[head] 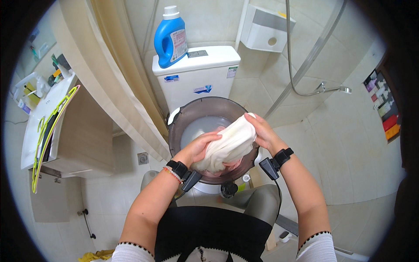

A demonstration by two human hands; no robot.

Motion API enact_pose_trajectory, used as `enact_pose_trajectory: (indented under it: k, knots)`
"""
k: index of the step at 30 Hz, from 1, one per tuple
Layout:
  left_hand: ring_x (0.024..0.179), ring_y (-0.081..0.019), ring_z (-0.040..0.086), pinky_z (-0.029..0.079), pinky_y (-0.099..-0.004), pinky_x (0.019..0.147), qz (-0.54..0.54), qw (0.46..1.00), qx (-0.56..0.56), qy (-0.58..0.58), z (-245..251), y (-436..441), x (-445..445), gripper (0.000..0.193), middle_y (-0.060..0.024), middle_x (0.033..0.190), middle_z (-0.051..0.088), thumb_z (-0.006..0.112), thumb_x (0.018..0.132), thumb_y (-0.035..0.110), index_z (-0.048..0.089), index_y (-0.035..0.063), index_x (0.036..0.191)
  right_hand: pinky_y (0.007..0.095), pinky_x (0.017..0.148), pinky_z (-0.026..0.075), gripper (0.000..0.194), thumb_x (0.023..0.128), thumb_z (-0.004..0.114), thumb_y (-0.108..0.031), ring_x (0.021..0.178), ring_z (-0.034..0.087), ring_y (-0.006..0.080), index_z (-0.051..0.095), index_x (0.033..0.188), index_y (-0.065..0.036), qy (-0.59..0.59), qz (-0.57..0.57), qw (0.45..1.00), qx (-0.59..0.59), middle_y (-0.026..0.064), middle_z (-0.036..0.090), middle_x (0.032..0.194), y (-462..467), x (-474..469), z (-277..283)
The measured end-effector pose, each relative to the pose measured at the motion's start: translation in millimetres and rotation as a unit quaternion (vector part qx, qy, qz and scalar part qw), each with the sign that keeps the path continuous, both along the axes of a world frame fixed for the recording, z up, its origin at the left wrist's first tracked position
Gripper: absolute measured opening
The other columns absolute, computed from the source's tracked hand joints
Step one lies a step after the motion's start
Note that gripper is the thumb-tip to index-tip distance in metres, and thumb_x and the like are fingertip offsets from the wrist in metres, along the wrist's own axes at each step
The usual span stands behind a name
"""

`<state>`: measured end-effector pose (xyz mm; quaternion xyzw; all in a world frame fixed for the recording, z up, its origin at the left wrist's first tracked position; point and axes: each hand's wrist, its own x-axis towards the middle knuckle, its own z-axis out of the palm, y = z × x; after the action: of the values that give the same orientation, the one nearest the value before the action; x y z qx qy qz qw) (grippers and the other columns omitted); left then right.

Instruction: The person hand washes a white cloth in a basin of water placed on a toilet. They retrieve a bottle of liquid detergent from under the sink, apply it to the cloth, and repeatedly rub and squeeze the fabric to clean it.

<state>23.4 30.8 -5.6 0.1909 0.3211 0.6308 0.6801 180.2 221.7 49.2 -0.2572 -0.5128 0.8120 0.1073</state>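
A wet white cloth (230, 140) is stretched between my two hands above a dark translucent plastic basin (209, 106). My left hand (201, 145) grips its left side, thumb on top. The upper right end is bunched in my right hand (262, 131). Cloudy water (193, 129) fills the bottom of the basin, and pink fabric (233, 163) shows in it below the white cloth. Part of that fabric is hidden by the cloth. Straps with small black devices are on both wrists.
A blue detergent bottle (171, 39) stands on the toilet tank (199, 78) behind the basin. Green hangers (54, 131) hang over the washbasin edge (27, 144) at left, beside a beige curtain (111, 82). A shower hose (289, 59) hangs at right. A small bottle (246, 177) stands near my knees.
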Motion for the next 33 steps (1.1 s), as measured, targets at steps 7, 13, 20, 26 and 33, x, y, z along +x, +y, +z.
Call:
enact_pose_trajectory:
  k: [7,13,20,26,33]
  knots:
    - [0.120,-0.0192,0.058,0.046,-0.0342,0.102,-0.062,0.996,0.032,0.058,-2,-6,6,0.050,-0.0111,0.130,0.060,0.063,0.095,0.023,0.048,0.0000,0.138,0.0303,0.081,0.052,0.032,0.100,0.059,-0.033,0.090,0.061,0.0129,0.054,0.115,-0.005,0.016,-0.033,0.999,0.038,0.0030,0.062,0.101,-2,-22,8]
    - [0.117,-0.0213,0.060,0.047,-0.0379,0.101,0.032,0.999,0.010,-0.015,-3,-3,1,0.049,-0.0118,0.132,0.060,0.055,0.101,0.033,0.049,0.0008,0.137,0.0276,0.070,0.049,0.030,0.100,0.059,-0.033,0.077,0.059,0.0106,0.061,0.097,-0.003,-0.006,-0.098,0.970,0.221,0.0030,0.064,0.085,-12,-30,16]
    - [0.107,-0.0283,0.064,0.050,-0.0471,0.094,0.175,0.978,-0.086,-0.072,-8,19,27,0.056,-0.0115,0.118,0.065,0.041,0.101,0.057,0.058,0.0082,0.120,0.0483,0.071,0.046,0.031,0.093,0.059,-0.033,0.082,0.061,0.0395,0.067,0.083,-0.005,-0.010,-0.014,0.741,0.671,0.0207,0.066,0.082,-85,-38,-29]
    - [0.108,-0.0306,0.063,0.050,-0.0492,0.093,0.253,0.947,-0.177,-0.092,-13,33,33,0.048,-0.0134,0.117,0.065,0.042,0.101,0.050,0.059,0.0100,0.122,0.0495,0.067,0.045,0.038,0.093,0.056,-0.036,0.069,0.061,0.0405,0.068,0.076,-0.005,-0.098,0.013,0.779,0.619,0.0222,0.065,0.073,-80,-51,-30]
    - [0.103,-0.0312,0.064,0.050,-0.0495,0.092,0.195,0.954,-0.168,-0.152,-16,37,21,0.046,-0.0138,0.114,0.066,0.044,0.100,0.050,0.060,0.0095,0.117,0.0500,0.066,0.046,0.037,0.094,0.054,-0.033,0.070,0.064,0.0391,0.068,0.075,-0.004,-0.056,0.004,0.795,0.605,0.0208,0.065,0.073,-85,-53,-24]
